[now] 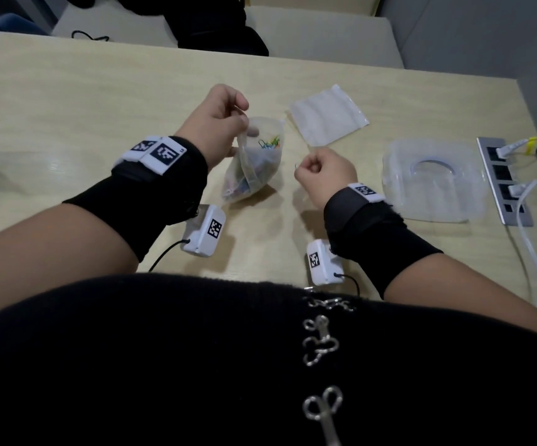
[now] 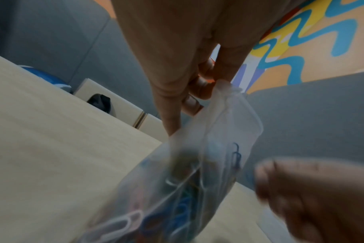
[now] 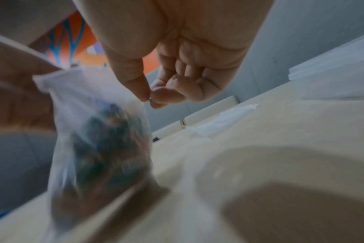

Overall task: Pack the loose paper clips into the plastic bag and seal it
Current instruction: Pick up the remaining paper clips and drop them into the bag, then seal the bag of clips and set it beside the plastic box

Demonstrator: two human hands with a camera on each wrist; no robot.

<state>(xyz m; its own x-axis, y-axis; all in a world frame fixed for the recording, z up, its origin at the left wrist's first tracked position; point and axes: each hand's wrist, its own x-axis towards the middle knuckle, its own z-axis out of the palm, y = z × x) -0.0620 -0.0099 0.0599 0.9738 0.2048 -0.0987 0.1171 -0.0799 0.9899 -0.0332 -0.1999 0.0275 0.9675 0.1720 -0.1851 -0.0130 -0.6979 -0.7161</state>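
A clear plastic bag [image 1: 254,162] [image 2: 199,172] [image 3: 98,131] stands on the table, its mouth open and several coloured paper clips [image 1: 268,143] inside. My left hand [image 1: 220,123] [image 2: 189,82] pinches the bag's upper rim and holds it upright. Just right of the bag, my right hand [image 1: 320,170] [image 3: 156,93] is curled, with thumb and forefinger pinching a small metal paper clip [image 1: 296,167] [image 3: 150,99]. That hand is apart from the bag.
An empty zip bag [image 1: 328,115] lies flat behind my right hand. A clear plastic container lid [image 1: 434,181] sits to the right, and a power strip [image 1: 503,181] with white plugs and cables lies near the table's right edge.
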